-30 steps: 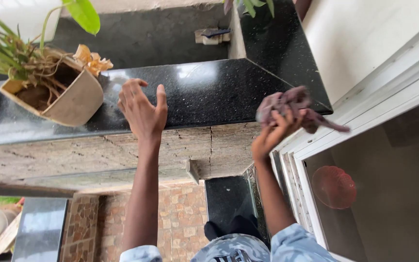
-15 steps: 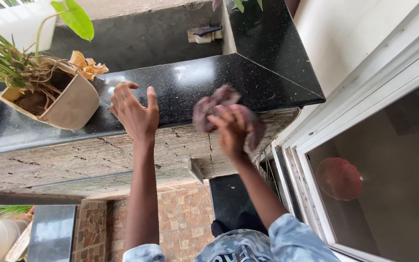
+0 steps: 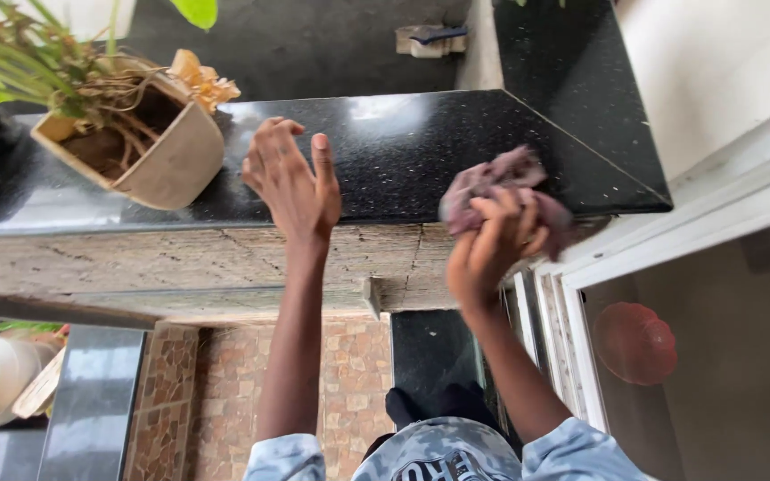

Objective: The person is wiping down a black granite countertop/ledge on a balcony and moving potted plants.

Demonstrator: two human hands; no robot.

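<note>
Crumpled mauve cleaning cloth (image 3: pixel 503 189) is the held item, but from the left come first a tilted beige plant pot (image 3: pixel 158 160) with dry roots on the polished black granite ledge (image 3: pixel 385 151), then the left hand (image 3: pixel 294 183), open with fingers spread above the ledge. Further right, the right hand (image 3: pixel 487 249) clutches the cloth, bunched against the ledge's front edge near its corner.

**Black stone counter with a potted plant**

A polished black speckled counter (image 3: pixel 403 160) runs across, turning a corner at the right. On it stands a tilted beige plant pot (image 3: pixel 167 160); a crumpled mauve cloth (image 3: pixel 492 178) rests near its front edge.
</note>
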